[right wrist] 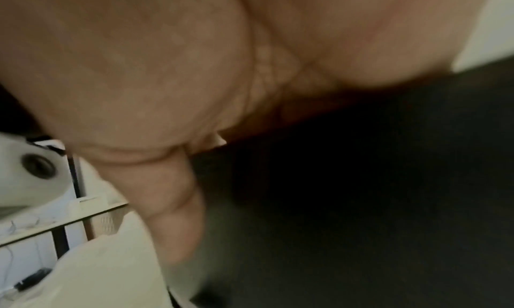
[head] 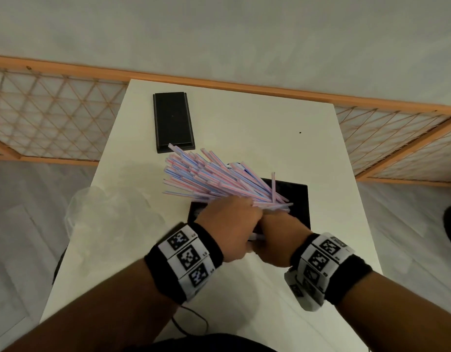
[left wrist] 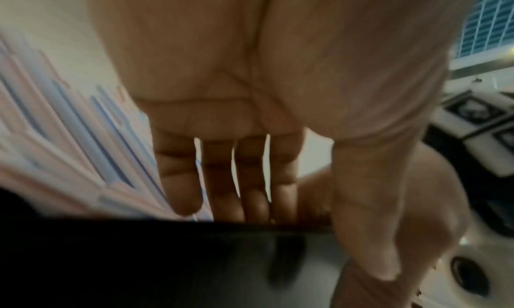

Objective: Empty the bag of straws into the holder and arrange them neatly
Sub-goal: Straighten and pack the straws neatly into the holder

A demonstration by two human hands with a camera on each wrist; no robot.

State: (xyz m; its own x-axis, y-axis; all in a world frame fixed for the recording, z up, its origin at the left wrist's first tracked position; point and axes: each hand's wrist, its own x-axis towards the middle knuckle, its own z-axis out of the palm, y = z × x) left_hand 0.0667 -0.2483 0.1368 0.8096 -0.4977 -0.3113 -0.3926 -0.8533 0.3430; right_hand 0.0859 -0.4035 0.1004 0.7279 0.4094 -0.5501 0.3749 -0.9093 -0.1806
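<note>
A fanned bundle of pink and blue striped straws (head: 206,179) slants up and to the left out of the black holder (head: 299,199) in the middle of the table. My left hand (head: 234,217) lies on the near part of the bundle. In the left wrist view its fingers (left wrist: 222,180) are straight and reach down to the holder's rim (left wrist: 139,235), with the straws (left wrist: 69,136) beside them. My right hand (head: 277,240) is tucked under the left at the straws' near ends. The right wrist view shows only its palm and thumb (right wrist: 172,213) against the holder (right wrist: 361,180); its fingers are hidden.
A crumpled clear plastic bag (head: 105,217) lies left of the holder. A flat black lid (head: 173,120) rests at the back left of the white table (head: 244,118). Wooden lattice screens (head: 54,118) stand on the floor on both sides. A thin cable (head: 188,323) hangs at the near edge.
</note>
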